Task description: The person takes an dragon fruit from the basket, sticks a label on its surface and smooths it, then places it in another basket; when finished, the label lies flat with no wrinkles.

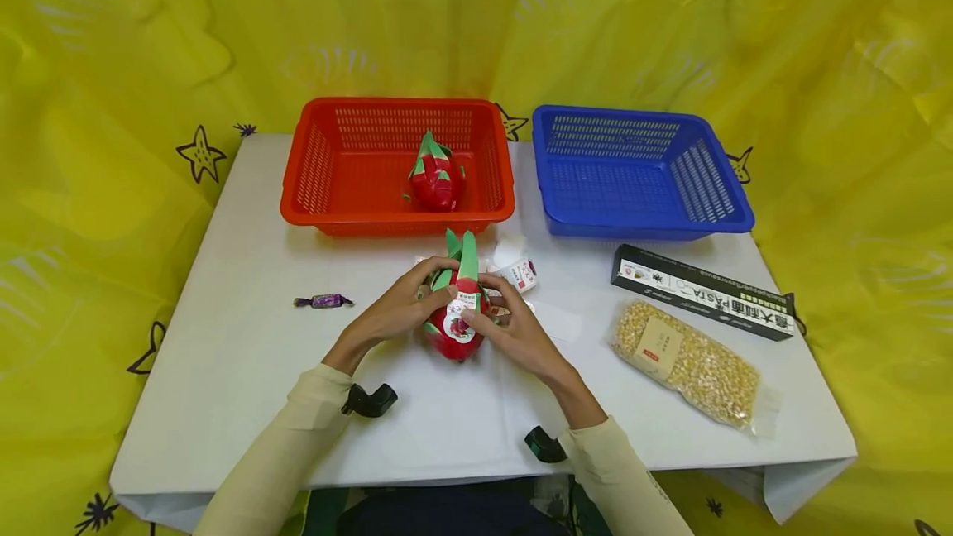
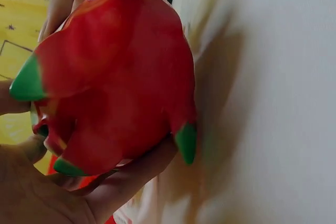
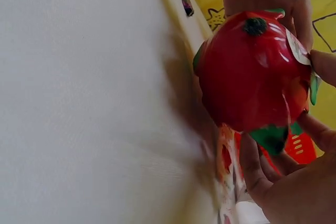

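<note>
The dragon fruit (image 1: 451,347) is in my hands at the middle of the head view, over the white table (image 1: 238,404). It is plump, glossy red, with pointed lobes tipped in green; long green leaves stand from its far end, toward the top of the frame. The left wrist view shows its smooth red side and green-tipped flaps; the right wrist view shows a round, dark stub (image 3: 255,27) at its near end. A white label (image 1: 459,319) with a printed fruit picture sits on its upper face.

My left hand (image 1: 402,302) curls around its left side, and my right hand (image 1: 519,333) has bent fingers on its right side, thumb against the label.

Just beyond my right hand lies a small carton (image 1: 520,275); left of centre is a purple sweet (image 1: 323,302). At upper centre-left, the red basket (image 1: 398,222) holds a second dragon fruit (image 1: 437,182). The blue basket (image 1: 640,228) stands upper right, with a black pasta box (image 1: 703,292) and a corn bag (image 1: 688,364) below it.
</note>
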Motion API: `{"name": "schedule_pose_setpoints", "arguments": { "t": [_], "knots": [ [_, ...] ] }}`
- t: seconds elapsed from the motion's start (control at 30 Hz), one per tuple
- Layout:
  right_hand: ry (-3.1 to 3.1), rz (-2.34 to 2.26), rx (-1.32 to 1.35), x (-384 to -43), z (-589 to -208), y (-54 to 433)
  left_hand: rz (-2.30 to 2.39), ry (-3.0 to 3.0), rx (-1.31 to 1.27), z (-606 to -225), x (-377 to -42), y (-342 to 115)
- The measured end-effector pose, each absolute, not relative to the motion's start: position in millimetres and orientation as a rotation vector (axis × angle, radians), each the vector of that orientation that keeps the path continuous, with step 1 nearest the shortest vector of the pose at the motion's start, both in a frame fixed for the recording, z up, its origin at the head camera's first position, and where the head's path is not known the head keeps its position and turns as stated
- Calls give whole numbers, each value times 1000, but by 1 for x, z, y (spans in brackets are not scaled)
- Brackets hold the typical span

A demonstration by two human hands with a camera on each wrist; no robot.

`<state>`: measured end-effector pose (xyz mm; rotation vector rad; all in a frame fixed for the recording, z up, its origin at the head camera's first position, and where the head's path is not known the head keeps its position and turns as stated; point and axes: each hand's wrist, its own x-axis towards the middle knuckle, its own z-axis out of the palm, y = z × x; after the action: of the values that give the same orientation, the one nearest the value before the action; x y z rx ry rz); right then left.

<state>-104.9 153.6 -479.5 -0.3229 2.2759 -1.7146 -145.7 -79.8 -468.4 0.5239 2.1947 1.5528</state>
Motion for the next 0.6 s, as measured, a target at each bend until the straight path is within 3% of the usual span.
{"name": "schedule_pose_setpoints", "arguments": {
  "t": [0.4, 0.6],
  "knots": [
    [2428, -1596, -343, -97, -443, 172, 1667, 2159, 536, -442, -146, -52],
    [2523, -1538, -310, -98, -426, 184, 1683, 2181, 664, -433, -151, -24]
  ]
}}
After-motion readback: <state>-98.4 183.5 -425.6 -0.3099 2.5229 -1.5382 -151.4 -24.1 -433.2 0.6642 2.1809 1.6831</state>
